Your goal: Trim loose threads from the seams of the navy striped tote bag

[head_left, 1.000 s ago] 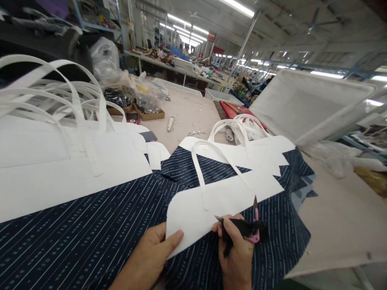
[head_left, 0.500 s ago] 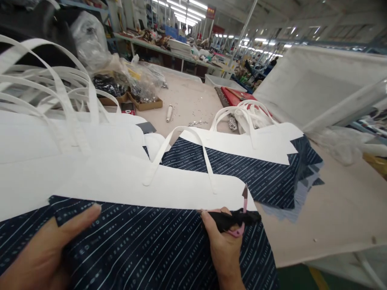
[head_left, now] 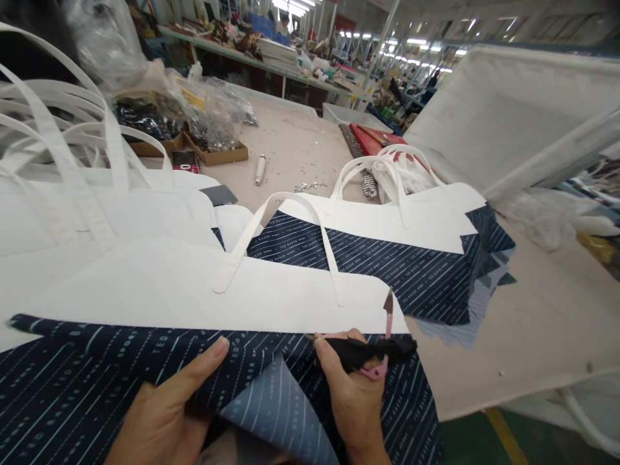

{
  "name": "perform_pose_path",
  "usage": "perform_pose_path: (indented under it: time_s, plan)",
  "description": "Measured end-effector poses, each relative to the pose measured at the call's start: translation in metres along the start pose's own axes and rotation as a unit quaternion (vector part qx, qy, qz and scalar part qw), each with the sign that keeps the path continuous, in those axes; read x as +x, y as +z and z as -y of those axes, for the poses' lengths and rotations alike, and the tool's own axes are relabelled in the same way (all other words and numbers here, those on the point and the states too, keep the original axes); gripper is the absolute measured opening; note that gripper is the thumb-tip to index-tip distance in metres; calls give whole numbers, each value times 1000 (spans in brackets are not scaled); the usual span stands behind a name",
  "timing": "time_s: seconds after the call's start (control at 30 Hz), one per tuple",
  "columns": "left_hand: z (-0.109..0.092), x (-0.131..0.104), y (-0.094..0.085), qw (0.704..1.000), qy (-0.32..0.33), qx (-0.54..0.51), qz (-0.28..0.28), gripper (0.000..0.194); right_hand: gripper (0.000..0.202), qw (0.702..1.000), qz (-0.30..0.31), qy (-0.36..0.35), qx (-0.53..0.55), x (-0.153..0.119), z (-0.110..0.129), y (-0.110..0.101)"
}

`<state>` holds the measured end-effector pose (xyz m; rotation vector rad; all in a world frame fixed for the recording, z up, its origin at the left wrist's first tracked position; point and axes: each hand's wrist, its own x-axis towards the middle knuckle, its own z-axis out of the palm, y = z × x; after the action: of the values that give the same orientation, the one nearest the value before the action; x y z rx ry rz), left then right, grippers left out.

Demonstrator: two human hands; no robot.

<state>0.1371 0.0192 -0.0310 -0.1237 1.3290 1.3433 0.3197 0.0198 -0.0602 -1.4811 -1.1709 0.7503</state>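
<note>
On table [head_left: 533,336], navy striped bag [head_left: 121,381], white-topped.

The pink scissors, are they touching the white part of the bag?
Cannot tell. In the head view the pink scissors, in the right hand, point up over the bag's white band, but any gap is not visible.

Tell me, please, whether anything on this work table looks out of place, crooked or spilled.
Small shiny bits lie scattered on the table beside a white-handled tool. The navy striped fabric under the left hand is folded back, showing its paler underside.
</note>
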Motion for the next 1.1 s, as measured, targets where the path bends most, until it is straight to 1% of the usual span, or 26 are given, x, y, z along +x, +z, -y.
perform_pose_path:
  time_s: [0.1, 0.13, 0.27, 0.3, 0.37, 0.43, 0.5, 0.57, 0.67, 0.77, 0.93, 1.03, 1.1]
  plan:
    - [6, -4, 12, 999, -29, 24, 38, 62, 22, 1000, -1, 3, -6, 0, -2, -1]
    - [7, -5, 16, 998, -43, 36, 41, 58, 21, 1000, -1, 8, -6, 0, -2, -1]
    - [8, -3, 19, 995, -80, 64, 1, 44, 21, 998, 0, 54, 25, 0, 1, -2]
    - [8, -2, 18, 995, -82, 64, -2, 42, 21, 997, 0, 65, 38, 1, 2, -1]
    - [9, 0, 15, 994, -83, 66, 14, 39, 22, 995, 2, 77, 58, 2, 5, 4]
    - [10, 2, 11, 994, -85, 69, 25, 39, 22, 993, 9, 91, 74, 4, 6, 10]
    - [12, 4, 9, 994, -92, 61, 22, 41, 22, 991, 20, 108, 80, 4, 5, 16]
    - [13, 6, 8, 993, -104, 54, 10, 42, 23, 991, 28, 111, 65, 3, 3, 19]
    - [14, 8, 5, 992, -114, 54, 3, 44, 23, 994, 37, 98, 25, 1, 2, 20]
    - [15, 9, 4, 990, -138, 24, -2, 46, 23, 995, 41, 94, 2, 1, 2, 20]
    - [17, 14, 2, 989, -145, 1, -36, 44, 23, 994, 43, 96, -19, 3, 3, 21]
    - [19, 19, -5, 985, -170, -13, -26, 49, 24, 994, 37, 102, -18, 4, 3, 23]
    - [20, 22, -9, 985, -170, -17, -10, 52, 24, 994, 36, 101, -20, 3, 3, 23]
